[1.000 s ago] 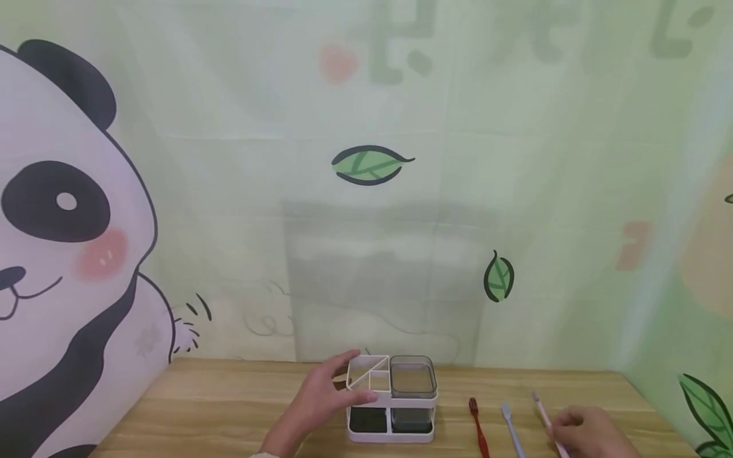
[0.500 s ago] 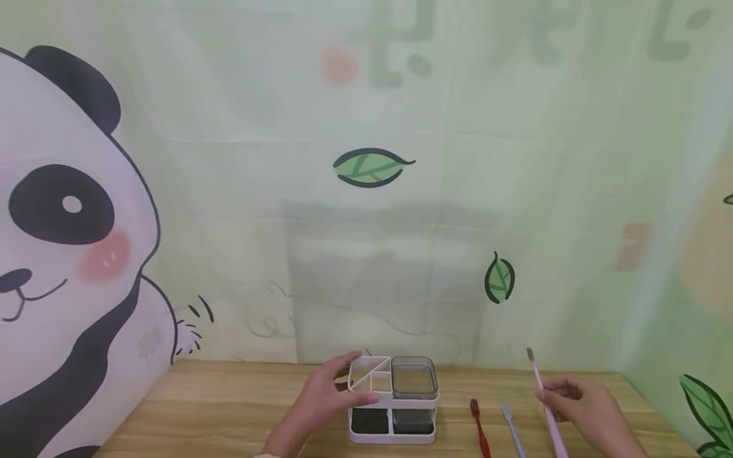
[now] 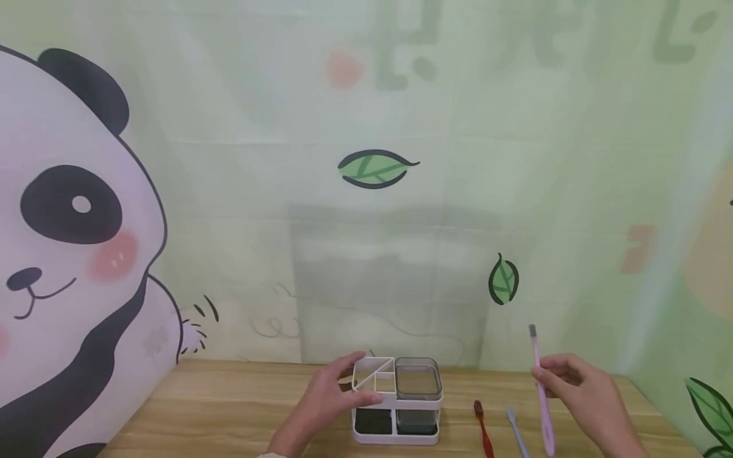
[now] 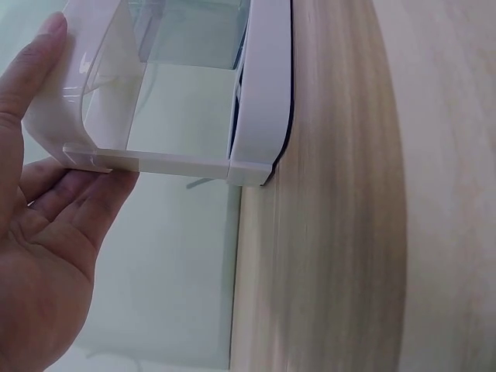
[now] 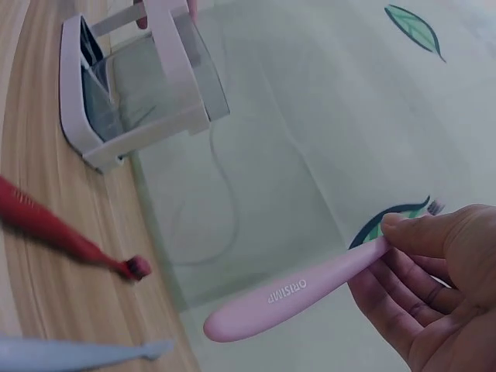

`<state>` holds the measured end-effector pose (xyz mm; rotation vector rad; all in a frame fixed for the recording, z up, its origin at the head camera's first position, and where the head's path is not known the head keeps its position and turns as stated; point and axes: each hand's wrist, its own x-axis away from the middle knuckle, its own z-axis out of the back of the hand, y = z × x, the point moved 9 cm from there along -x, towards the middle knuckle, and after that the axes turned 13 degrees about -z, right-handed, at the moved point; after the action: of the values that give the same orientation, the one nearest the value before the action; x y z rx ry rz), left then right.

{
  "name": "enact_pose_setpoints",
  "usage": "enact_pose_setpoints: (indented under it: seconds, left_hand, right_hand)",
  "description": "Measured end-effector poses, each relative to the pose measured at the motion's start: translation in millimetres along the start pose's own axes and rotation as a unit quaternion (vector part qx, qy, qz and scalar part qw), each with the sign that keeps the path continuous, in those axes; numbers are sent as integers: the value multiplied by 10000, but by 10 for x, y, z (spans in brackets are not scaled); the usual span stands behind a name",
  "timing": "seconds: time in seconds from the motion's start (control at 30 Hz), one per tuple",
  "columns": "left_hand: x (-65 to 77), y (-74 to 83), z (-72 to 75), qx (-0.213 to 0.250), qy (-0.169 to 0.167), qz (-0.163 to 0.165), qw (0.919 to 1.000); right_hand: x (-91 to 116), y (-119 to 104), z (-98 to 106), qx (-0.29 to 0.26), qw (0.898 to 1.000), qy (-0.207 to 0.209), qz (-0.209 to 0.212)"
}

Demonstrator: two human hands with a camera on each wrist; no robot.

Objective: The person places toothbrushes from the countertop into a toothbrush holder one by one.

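A white two-tier toothbrush holder [image 3: 412, 404] stands upright on the table, with divided slots at its top left and a clear smoky cup at its top right. My left hand [image 3: 321, 397] grips the left side of its upper tier, thumb at the front and fingers behind. Between thumb and fingers, my right hand [image 3: 584, 401] pinches a pink toothbrush [image 5: 294, 301] by its neck. The brush is raised above the table to the right of the holder, its dark bristled head up and thick handle end down.
On the wooden table [image 3: 229, 407], a red toothbrush [image 3: 483, 427] and a light blue toothbrush [image 3: 518, 430] lie side by side, between the holder and my right hand. A green printed backdrop [image 3: 389, 254] with a panda hangs behind the table's far edge.
My right hand has lifted the pink toothbrush off the table, tipped it more upright and brought it slightly left. My left hand has kept its grip on the holder.
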<state>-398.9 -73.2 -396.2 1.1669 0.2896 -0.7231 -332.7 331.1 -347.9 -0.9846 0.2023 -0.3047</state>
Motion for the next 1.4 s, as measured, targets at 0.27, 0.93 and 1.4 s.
enact_pose_setpoints:
  seconds: [0.27, 0.93, 1.4]
  left_hand:
    - [4, 0, -13, -15, 23, -54, 10000]
    - [-4, -47, -29, -158, -14, -5, 9999]
    - [-2, -29, -5, -10, 9, 15, 10000]
  right_hand:
    - [66, -207, -113, -492, 9984, 5, 264]
    - [223, -791, -461, -1666, 9805, -182, 1028]
    - [266, -1015, -720, -2247, 9654, -281, 1293]
